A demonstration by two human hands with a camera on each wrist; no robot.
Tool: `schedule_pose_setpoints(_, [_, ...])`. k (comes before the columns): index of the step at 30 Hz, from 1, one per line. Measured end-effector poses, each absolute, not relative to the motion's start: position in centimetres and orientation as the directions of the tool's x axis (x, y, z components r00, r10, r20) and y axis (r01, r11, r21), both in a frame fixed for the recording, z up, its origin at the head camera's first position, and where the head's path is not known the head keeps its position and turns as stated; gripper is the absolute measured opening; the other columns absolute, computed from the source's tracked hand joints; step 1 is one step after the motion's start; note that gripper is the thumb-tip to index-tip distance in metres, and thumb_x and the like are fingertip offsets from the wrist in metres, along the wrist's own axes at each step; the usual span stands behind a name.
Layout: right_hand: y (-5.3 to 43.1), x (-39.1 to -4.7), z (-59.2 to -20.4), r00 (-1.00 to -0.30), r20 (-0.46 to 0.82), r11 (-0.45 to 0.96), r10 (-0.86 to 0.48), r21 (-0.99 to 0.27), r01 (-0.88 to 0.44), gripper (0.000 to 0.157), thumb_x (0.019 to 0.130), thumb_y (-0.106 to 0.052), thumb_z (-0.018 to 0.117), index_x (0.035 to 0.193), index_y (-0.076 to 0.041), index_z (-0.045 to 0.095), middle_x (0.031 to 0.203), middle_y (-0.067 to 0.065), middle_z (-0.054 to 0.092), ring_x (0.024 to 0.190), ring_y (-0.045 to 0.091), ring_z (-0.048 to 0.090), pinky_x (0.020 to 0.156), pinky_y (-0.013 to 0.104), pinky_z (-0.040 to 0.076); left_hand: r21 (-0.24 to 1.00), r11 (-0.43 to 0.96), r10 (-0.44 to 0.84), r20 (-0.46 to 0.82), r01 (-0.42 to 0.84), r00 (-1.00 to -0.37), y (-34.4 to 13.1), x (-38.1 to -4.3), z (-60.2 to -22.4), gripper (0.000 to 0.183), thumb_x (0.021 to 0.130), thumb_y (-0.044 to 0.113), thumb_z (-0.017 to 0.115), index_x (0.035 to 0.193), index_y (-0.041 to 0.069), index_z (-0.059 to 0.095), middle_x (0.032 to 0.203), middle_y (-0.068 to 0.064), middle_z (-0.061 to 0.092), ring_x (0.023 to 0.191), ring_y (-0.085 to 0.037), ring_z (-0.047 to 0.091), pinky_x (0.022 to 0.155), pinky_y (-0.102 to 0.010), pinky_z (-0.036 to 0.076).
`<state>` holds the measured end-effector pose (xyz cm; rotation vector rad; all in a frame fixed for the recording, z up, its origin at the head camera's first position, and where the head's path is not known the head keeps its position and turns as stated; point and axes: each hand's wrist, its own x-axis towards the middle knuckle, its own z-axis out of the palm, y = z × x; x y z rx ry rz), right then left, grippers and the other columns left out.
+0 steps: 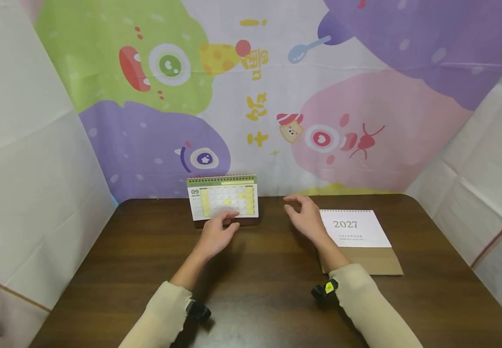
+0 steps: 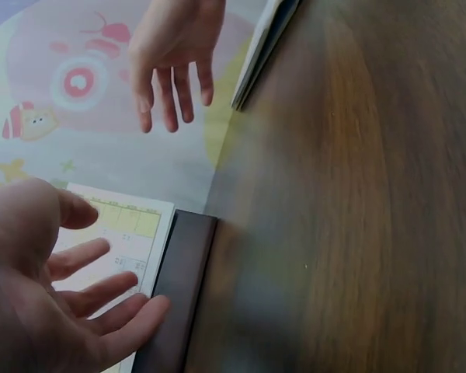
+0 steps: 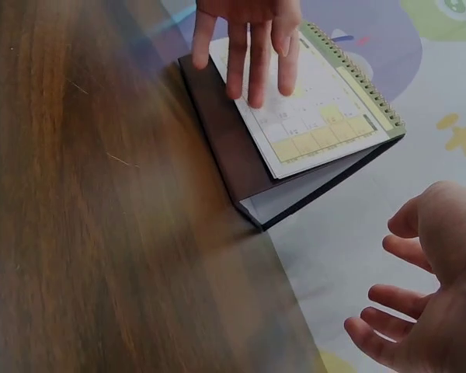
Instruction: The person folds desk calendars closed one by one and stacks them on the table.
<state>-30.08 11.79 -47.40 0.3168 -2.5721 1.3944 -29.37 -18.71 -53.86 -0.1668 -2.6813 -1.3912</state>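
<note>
A spiral-bound desk calendar (image 1: 216, 193) showing page 09 stands upright at the back of the table, its dark base (image 3: 217, 132) spread like a tent. My left hand (image 1: 216, 235) hovers in front of its lower edge, fingers loosely bent and holding nothing. In the left wrist view those fingers (image 2: 116, 295) overlap the calendar's page. To the right, a white desk calendar (image 1: 355, 229) marked 2027 leans on a tan base (image 1: 373, 261). My right hand (image 1: 307, 220) is raised just left of it, with relaxed fingers and nothing in them; the right forearm crosses the tan base's left edge.
Under everything lies a dark wooden table (image 1: 259, 299) with rounded back corners. A cloth backdrop (image 1: 273, 169) with cartoon monsters hangs right behind it, and white cloth walls (image 1: 33, 145) flank both sides. Each wrist carries a small black camera (image 1: 199, 311).
</note>
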Motion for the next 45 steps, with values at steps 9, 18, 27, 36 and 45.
schedule_pose_setpoints(9, [10.5, -30.2, -46.4, -0.965, 0.256, 0.509, -0.065, -0.823, -0.252, 0.036, 0.108, -0.018, 0.068, 0.14, -0.004, 0.076, 0.152, 0.022, 0.072, 0.148, 0.044, 0.063, 0.128, 0.059, 0.048, 0.819, 0.554, -0.167, 0.285, 0.149, -0.944, -19.1, -28.9, -52.3, 0.024, 0.1, 0.029, 0.074, 0.122, 0.026, 0.082, 0.118, 0.004, 0.087, 0.105, -0.017, 0.083, 0.095, -0.042, 0.062])
schedule_pose_setpoints(18, [9.2, -30.8, -46.1, -0.955, 0.292, 0.488, -0.06, -0.825, -0.283, 0.035, 0.106, -0.02, 0.07, 0.138, -0.006, 0.077, 0.148, 0.019, 0.075, 0.144, 0.041, 0.066, 0.127, 0.056, 0.049, 0.854, 0.511, -0.327, 0.295, 0.095, -0.898, -17.4, -24.2, -45.2, 0.026, 0.101, 0.014, 0.069, 0.123, 0.006, 0.08, 0.123, -0.016, 0.084, 0.114, -0.035, 0.08, 0.091, -0.036, 0.056])
schedule_pose_setpoints(27, [8.1, -31.6, -45.5, -0.953, 0.295, 0.474, -0.062, -0.832, -0.288, 0.036, 0.107, -0.022, 0.07, 0.14, -0.01, 0.076, 0.152, 0.017, 0.073, 0.143, 0.039, 0.067, 0.124, 0.058, 0.051, 0.86, 0.485, -0.433, 0.393, 0.159, -0.811, -18.2, -24.6, -45.0, 0.03, 0.095, 0.009, 0.066, 0.122, -0.001, 0.076, 0.123, -0.024, 0.074, 0.115, -0.046, 0.075, 0.107, -0.055, 0.053])
schedule_pose_setpoints(36, [6.8, -31.9, -45.3, -0.949, 0.301, 0.419, -0.097, -0.852, -0.314, 0.04, 0.11, -0.018, 0.067, 0.147, -0.006, 0.07, 0.154, 0.018, 0.07, 0.147, 0.041, 0.064, 0.123, 0.06, 0.053, 0.887, 0.433, -0.524, 0.391, 0.158, -0.757, -21.0, -29.1, -50.3, 0.046, 0.09, 0.016, 0.071, 0.136, 0.013, 0.065, 0.135, -0.016, 0.051, 0.121, -0.031, 0.056, 0.108, -0.047, 0.048])
schedule_pose_setpoints(45, [5.6, -31.8, -46.1, -0.97, 0.229, 0.399, -0.088, -0.884, -0.245, 0.05, 0.111, -0.027, 0.066, 0.158, -0.012, 0.061, 0.162, 0.02, 0.065, 0.156, 0.041, 0.058, 0.132, 0.063, 0.043, 0.898, 0.441, -0.499, 0.244, -0.001, -0.831, -22.9, -31.2, -53.5, 0.082, 0.101, 0.036, 0.073, 0.174, 0.027, 0.037, 0.173, -0.013, 0.044, 0.153, -0.032, 0.051, 0.129, -0.048, 0.041])
